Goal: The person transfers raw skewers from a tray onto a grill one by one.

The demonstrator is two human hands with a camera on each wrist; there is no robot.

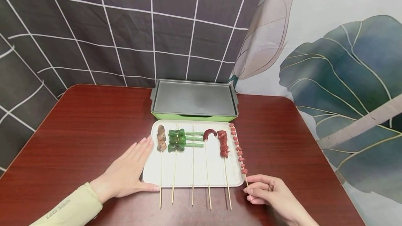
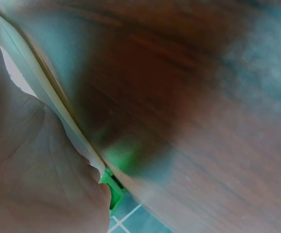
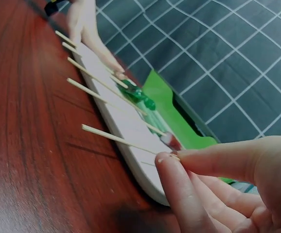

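Skewer: I pinch the thin bamboo skewer of small red meat pieces, rightmost on the white rectangular tray, with right-hand fingers.
Left hand: fingers flat, steadying the tray's edge, I judge.
Counter: dark red wooden counter.

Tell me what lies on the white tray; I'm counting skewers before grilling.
On the white tray lie six skewers of meat and green vegetables. The right hand pinches the rightmost skewer. The tray surface beneath the food is covered.

Green-sided griddle at frame centre on a reddish wooden desk; dark grid-patterned cloth upper left, leaf-print cloth at right.
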